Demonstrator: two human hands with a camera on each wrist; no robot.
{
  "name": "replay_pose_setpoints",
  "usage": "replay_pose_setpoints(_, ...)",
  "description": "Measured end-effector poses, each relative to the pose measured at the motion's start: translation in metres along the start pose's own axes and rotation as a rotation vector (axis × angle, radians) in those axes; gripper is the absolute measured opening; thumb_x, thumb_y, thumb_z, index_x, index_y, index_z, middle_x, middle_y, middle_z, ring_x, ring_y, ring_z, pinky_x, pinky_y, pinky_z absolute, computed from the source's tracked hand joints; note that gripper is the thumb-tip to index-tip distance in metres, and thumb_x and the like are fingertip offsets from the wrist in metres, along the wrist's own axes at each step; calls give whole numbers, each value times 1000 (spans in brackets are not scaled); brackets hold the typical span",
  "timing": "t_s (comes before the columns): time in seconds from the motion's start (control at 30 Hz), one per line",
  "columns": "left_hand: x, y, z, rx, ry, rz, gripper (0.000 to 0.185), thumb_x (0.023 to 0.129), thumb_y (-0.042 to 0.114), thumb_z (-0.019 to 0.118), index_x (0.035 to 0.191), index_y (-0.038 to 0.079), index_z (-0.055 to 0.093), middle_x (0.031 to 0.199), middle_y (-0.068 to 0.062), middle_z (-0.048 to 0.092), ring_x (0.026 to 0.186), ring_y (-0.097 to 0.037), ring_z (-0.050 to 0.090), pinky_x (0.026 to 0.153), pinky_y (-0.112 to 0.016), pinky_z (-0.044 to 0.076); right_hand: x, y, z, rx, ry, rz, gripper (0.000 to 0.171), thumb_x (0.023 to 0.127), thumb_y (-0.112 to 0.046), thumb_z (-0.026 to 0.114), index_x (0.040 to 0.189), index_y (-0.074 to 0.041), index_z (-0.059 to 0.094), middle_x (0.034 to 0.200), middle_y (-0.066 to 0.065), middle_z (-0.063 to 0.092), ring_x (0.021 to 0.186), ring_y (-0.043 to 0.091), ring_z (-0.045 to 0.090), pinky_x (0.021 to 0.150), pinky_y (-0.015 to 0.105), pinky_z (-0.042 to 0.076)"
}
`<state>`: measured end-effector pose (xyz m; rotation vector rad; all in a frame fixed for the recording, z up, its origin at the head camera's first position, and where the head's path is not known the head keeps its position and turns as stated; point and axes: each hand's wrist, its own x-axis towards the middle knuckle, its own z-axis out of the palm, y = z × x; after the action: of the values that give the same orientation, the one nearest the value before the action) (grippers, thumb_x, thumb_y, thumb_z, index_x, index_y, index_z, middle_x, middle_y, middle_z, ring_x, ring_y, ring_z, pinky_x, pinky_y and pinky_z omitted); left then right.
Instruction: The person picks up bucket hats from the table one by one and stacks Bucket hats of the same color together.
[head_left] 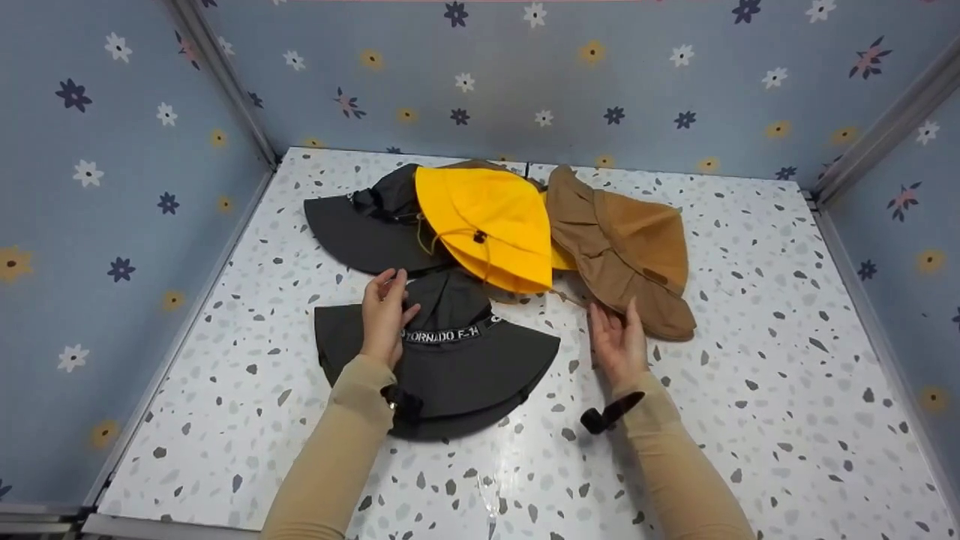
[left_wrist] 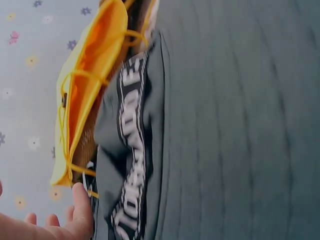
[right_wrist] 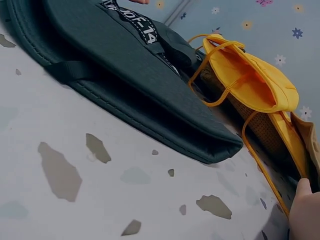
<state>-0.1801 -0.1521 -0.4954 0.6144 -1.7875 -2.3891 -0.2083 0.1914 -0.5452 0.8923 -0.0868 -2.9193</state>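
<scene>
Dark grey bucket hat (head_left: 450, 367) with a lettered black band, lying flat on the speckled bench (head_left: 750, 420) nearest the camera, brim toward the viewer. Left hand (head_left: 384, 315) resting on its crown, fingers relaxed and loosely spread, thumb (left_wrist: 82, 210) beside the band. Right hand (head_left: 619, 341) lying palm-up on the bench just right of the brim, fingers straight and together, tips at the edge of the brown hat (head_left: 626, 247); possibly touching a yellow cord (right_wrist: 265, 170), though the wrist view is too close to tell. Behind: yellow hat (head_left: 487, 217) overlapping a second dark hat (head_left: 367, 221) on its left and the brown one on its right. Around: blue flowered walls (head_left: 112, 187).
</scene>
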Motion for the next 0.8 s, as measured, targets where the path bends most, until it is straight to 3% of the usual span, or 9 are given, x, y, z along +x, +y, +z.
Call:
replay_pose_setpoints(0.2, -6, -2, 10, -86, -32, -50, 52, 104, 32, 49, 147, 7, 35, 148, -13, 33, 132, -33, 39, 107, -43, 47, 7, -8, 6, 133, -8, -4, 74, 96, -26, 64, 157, -31, 21, 163, -13, 23, 149, 6, 25, 120, 30, 30)
replay_pose_setpoints(0.37, -5, -4, 10, -95, -16, -68, 50, 104, 34, 51, 145, 8, 39, 151, -13, 33, 133, -33, 41, 103, -41, 51, 11, -13, 12, 168, 1, -21, 68, 94, -22, 68, 153, -28, 34, 156, -9, 38, 145, 10, 36, 118, 32, 34)
replay_pose_setpoints(0.63, -10, -1, 11, -154, -74, -108, 51, 105, 35, 47, 146, 8, 35, 153, -18, 27, 135, -36, 38, 104, -46, 50, 15, -20, 24, 99, -10, -23, 50, 95, -17, 67, 141, -16, 48, 134, 2, 57, 136, 13, 48, 114, 35, 40)
replay_pose_setpoints(0.8, -14, 3, 18, -177, -129, -163, 56, 104, 38, 48, 149, 9, 32, 154, -18, 25, 139, -38, 37, 104, -51, 48, 17, -22, 30, 74, 18, -7, 50, 100, -11, 57, 147, -20, 43, 145, -4, 50, 139, 12, 44, 117, 35, 34)
